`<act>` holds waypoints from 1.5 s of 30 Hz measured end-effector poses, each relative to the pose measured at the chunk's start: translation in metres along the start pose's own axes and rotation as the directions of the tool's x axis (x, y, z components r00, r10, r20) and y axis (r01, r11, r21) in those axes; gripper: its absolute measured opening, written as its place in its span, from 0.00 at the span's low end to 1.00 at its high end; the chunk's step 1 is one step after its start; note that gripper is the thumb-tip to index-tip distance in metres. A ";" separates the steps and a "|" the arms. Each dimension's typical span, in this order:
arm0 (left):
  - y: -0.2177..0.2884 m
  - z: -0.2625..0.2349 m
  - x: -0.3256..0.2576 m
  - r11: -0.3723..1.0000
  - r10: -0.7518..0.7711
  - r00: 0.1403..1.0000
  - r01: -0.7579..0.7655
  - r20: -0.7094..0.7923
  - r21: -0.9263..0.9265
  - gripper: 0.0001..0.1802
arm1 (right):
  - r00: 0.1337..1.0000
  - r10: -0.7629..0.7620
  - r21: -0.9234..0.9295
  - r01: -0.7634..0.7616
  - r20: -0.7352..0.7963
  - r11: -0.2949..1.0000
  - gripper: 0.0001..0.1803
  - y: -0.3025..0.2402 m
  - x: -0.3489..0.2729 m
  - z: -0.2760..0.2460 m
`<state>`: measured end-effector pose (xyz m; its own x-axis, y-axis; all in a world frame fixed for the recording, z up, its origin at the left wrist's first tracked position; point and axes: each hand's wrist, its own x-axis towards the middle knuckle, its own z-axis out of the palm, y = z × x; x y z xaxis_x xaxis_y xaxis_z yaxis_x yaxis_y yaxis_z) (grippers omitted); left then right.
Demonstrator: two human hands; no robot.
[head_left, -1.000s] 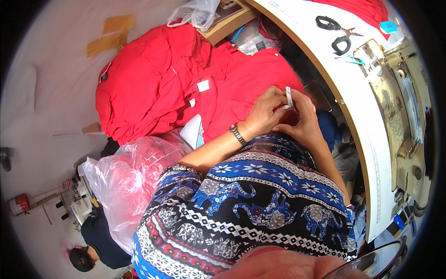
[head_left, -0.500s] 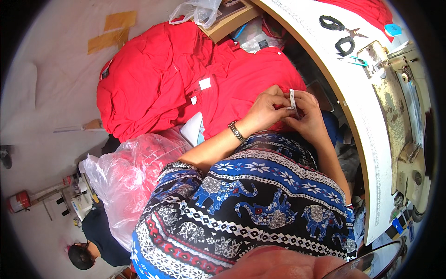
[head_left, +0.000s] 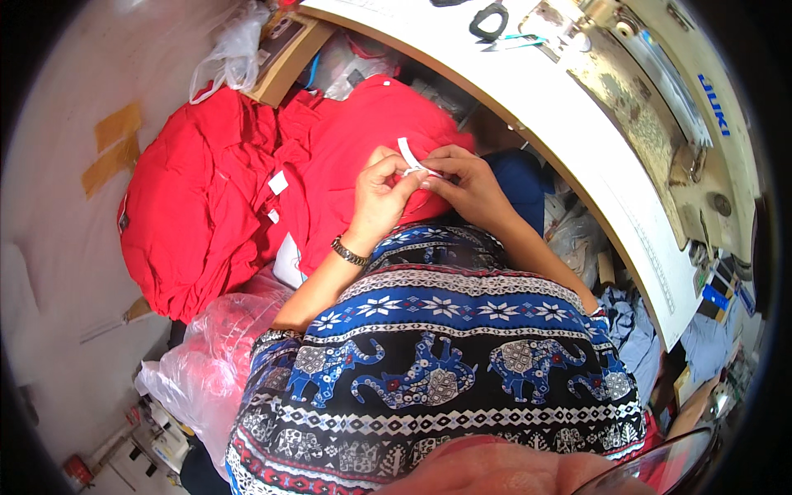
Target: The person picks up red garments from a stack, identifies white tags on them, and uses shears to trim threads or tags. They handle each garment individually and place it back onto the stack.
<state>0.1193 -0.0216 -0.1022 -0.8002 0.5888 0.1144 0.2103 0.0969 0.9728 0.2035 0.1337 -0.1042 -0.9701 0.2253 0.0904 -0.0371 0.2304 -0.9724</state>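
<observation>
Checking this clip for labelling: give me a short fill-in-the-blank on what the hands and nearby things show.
1. Both hands pinch a small white ____ between the fingertips.
2. The left hand and right hand work over a heap of ____ fabric.
3. The bracelet sits on the ____ wrist.
4. Black scissors lie on the white ____.

Missing words: strip; red; left; table

two hands, one white label strip, one pair of scissors, one wristwatch.
</observation>
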 end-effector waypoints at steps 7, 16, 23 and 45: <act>-0.009 -0.002 -0.001 0.972 -0.124 0.989 0.138 0.083 -0.192 0.10 | 0.996 0.063 -0.151 -0.054 0.057 0.987 0.11 -0.010 0.001 -0.006; 0.010 -0.012 -0.004 0.906 -0.137 0.981 0.180 0.136 -0.384 0.20 | 0.990 -0.110 -0.085 0.117 0.083 0.989 0.09 -0.002 0.004 -0.003; 0.000 -0.017 -0.006 0.999 0.014 0.994 -0.019 0.109 0.044 0.09 | 0.991 -0.112 -0.094 0.119 0.074 0.988 0.09 -0.005 0.005 -0.004; -0.005 0.001 0.001 0.802 -0.225 0.974 0.189 0.006 -0.567 0.11 | 0.998 0.000 0.058 -0.003 0.056 0.998 0.10 0.015 0.005 0.009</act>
<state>0.1177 -0.0203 -0.1074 -0.8238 0.5563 -0.1089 -0.3010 -0.2665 0.9156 0.1956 0.1297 -0.1202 -0.9820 0.1722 0.0782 -0.0477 0.1744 -0.9835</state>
